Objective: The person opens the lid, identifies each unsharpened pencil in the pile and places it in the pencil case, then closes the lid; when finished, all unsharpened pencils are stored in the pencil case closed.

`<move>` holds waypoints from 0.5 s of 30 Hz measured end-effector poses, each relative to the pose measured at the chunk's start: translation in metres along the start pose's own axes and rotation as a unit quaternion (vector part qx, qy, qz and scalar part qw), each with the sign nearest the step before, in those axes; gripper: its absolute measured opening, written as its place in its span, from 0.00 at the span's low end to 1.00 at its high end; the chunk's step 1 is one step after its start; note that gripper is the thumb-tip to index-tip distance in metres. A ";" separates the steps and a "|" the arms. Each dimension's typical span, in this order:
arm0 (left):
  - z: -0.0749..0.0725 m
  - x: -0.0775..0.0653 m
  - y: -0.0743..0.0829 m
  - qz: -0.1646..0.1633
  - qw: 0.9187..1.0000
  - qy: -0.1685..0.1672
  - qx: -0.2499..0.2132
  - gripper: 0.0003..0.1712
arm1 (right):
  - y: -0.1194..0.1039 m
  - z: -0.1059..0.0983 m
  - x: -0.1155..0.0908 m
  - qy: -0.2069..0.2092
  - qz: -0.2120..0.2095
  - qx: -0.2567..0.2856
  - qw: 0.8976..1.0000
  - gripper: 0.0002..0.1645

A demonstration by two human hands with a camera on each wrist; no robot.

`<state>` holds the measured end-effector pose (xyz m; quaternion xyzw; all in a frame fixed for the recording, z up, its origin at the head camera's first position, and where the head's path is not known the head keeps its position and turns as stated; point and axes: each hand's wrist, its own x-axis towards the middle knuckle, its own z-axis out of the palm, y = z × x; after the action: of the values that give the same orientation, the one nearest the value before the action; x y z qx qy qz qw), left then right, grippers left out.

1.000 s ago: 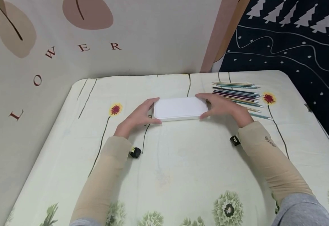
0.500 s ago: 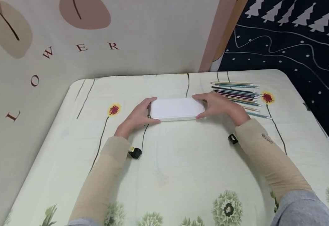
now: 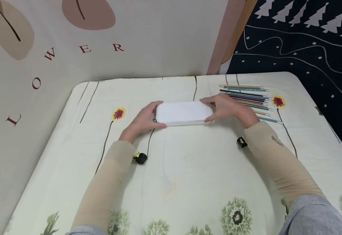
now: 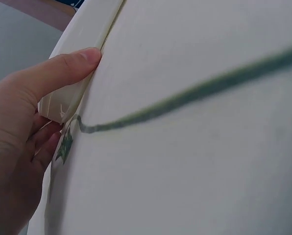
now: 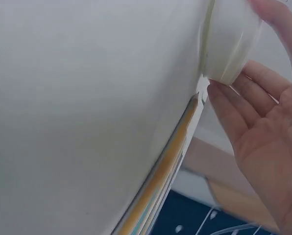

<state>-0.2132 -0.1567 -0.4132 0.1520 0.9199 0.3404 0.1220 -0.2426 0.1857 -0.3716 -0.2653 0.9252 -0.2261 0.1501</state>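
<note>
A long white rectangular box with rounded corners (image 3: pixel 184 113) lies flat on the floral cloth in the head view. My left hand (image 3: pixel 142 118) grips its left end, thumb along the near side and fingers at the far corner. At the right end my right hand (image 3: pixel 228 108) holds it the same way. The left wrist view has the left thumb (image 4: pixel 75 66) pressed on the box's pale side wall (image 4: pixel 62 100), with other fingertips by its end. In the right wrist view, fingertips touch the box's end (image 5: pixel 227 49).
Several pencils (image 3: pixel 259 97) lie in a loose row to the right of the box, partly behind the right hand; one yellow pencil (image 5: pixel 165 164) points toward the box's end. The cloth-covered table (image 3: pixel 185 169) meets a pale wall hanging (image 3: pixel 165 42) at the back and a dark printed one (image 3: pixel 303 55) at right.
The box and both hands have shifted slightly left over the cloth since one second ago; over the last half second they stay nearly still. The hold at both ends is the same.
</note>
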 end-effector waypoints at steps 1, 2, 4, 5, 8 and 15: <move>0.000 0.000 -0.001 0.000 1.000 0.000 -0.001 0.61 | 0.001 -0.001 0.000 -0.006 0.010 0.014 1.000 0.50; 0.000 0.001 -0.001 -0.001 1.000 -0.001 -0.002 0.61 | 0.002 -0.001 0.001 -0.010 0.017 0.031 0.999 0.50; 0.000 0.001 -0.003 -0.002 1.000 0.000 -0.008 0.62 | 0.004 -0.003 0.002 -0.016 0.033 0.067 0.997 0.49; 0.000 0.001 -0.003 -0.003 1.000 0.001 -0.012 0.62 | 0.005 -0.004 0.002 -0.019 0.033 0.084 0.996 0.48; 0.000 0.001 -0.005 -0.007 1.000 0.001 -0.025 0.63 | 0.009 -0.005 0.003 -0.020 0.034 0.135 0.990 0.43; 0.002 -0.001 -0.008 -0.015 0.999 0.002 -0.035 0.66 | 0.012 -0.011 0.000 0.050 0.081 0.210 0.973 0.26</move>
<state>-0.2134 -0.1619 -0.4201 0.1326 0.9100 0.3704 0.1304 -0.2521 0.1987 -0.3678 -0.1402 0.8816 -0.4157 0.1742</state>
